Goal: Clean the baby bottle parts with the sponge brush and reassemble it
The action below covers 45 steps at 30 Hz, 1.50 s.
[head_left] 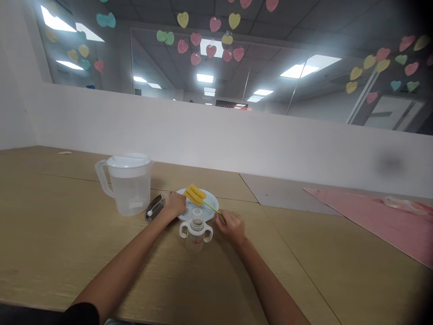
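Observation:
My right hand (232, 225) is closed around the thin green handle of a bottle brush (195, 194). Its yellow sponge head is over a white plate (211, 212). My left hand (175, 204) is at the plate's left side, beside a dark oval tray (149, 215) with a small white-tipped piece on it; its fingers are mostly hidden, and whether they grip anything is unclear. Nearer to me, between my forearms, a clear baby bottle (195, 243) stands upright without a cap, its white collar carrying two handles. A small whitish piece (197, 212) shows just behind the bottle's mouth.
A lidded clear pitcher (131, 194) with liquid inside stands left of the tray. At the right lies a pink sheet (382, 221) with a crumpled clear plastic item (404, 204) on it. A low white wall (203, 135) with windows above borders the table's far side.

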Available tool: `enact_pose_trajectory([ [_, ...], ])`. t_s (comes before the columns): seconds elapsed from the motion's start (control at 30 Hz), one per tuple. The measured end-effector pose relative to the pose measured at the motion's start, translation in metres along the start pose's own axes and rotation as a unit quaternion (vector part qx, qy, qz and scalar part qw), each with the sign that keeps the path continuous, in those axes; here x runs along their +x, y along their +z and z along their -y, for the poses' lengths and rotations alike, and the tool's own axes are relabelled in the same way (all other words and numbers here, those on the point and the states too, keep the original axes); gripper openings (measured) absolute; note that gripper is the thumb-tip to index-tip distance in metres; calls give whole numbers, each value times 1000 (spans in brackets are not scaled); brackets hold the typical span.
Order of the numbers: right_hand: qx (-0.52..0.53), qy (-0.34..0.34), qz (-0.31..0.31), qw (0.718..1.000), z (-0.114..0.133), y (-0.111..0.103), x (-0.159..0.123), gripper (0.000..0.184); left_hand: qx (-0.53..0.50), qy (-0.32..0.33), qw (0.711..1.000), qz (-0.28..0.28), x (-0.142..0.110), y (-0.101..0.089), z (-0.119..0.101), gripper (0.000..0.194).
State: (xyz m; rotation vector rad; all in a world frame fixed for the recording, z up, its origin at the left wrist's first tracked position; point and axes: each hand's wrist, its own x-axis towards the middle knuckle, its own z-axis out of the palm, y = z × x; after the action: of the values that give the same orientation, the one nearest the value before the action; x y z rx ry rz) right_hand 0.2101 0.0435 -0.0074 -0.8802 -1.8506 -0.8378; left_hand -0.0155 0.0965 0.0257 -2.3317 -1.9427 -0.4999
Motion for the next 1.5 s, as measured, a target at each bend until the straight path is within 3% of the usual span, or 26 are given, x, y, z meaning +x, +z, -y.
enact_pose_trajectory([
  [0.13, 1, -2, 4, 1000, -1, 2, -1, 17, -25, -1, 999, -37, -6, -6, 9, 13],
  [0.23, 3, 9, 3, 1000, -1, 3, 0, 17, -53, 1, 995, -90, -23, -7, 23, 26],
  [0.33, 0, 20, 15, 1000, 0, 2, 1, 19, -137, 5, 966, -218, -44, 1, 37, 31],
  [0.4, 0, 15, 27, 1000, 1, 0, 1, 20, -175, 13, 949, -263, -53, 8, 42, 31],
  [0.57, 9, -30, 63, 998, 5, -5, 2, 20, -200, 40, 935, -289, -62, 14, 36, 33],
  [0.77, 27, -54, 40, 997, 5, -7, 4, 17, -211, 62, 930, -293, -64, 17, 31, 37],
  [0.83, 27, -57, 35, 997, 5, -6, 4, 16, -241, 39, 919, -309, -62, 18, 35, 39],
  [0.93, 22, -57, 32, 998, 4, -5, 4, 16, -271, -45, 900, -339, -58, 15, 47, 41],
  [1.07, 24, -45, 26, 998, 3, -3, 3, 15, -188, -93, 931, -299, -54, 9, 62, 36],
  [1.2, 24, -31, 24, 999, 3, -3, 2, 14, -72, -93, 976, -181, -52, 15, 64, 33],
  [1.3, 30, -32, 25, 999, 3, -3, 2, 14, -8, -84, 990, -112, -52, 21, 62, 33],
  [1.37, 31, -33, 26, 999, 2, -3, 2, 14, 5, -89, 990, -107, -53, 21, 63, 37],
  [1.5, 18, -29, 18, 999, 0, -1, 1, 16, -34, -103, 977, -182, -53, 1, 63, 40],
])
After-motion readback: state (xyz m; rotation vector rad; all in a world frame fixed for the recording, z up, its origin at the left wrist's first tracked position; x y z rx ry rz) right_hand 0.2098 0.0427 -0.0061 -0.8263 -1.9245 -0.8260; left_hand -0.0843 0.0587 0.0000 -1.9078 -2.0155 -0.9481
